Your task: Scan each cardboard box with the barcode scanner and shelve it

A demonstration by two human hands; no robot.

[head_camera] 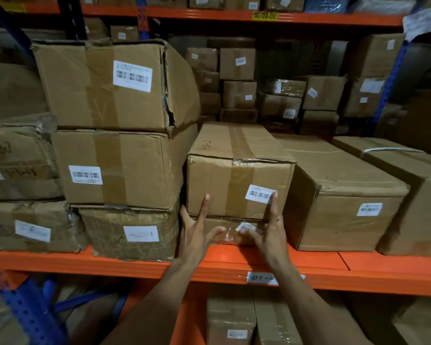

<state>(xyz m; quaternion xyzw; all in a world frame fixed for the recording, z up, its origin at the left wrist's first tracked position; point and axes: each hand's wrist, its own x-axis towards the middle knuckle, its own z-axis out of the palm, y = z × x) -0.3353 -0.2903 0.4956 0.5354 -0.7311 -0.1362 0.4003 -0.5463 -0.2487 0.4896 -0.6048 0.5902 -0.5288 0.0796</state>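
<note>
Left hand (pixel 197 230) fingers spread and straight, fingertips pressing front face of cardboard box (pixel 239 188). Right hand (pixel 269 230) also spread flat, index finger touching barcode label (pixel 260 194) on same box. Neither hand grips anything. Box sits on flatter box (pixel 224 232), on orange shelf (pixel 309 267), between stacked boxes (pixel 117 168) at left and long box (pixel 346 207) at right. Barcode scanner not visible.
</note>
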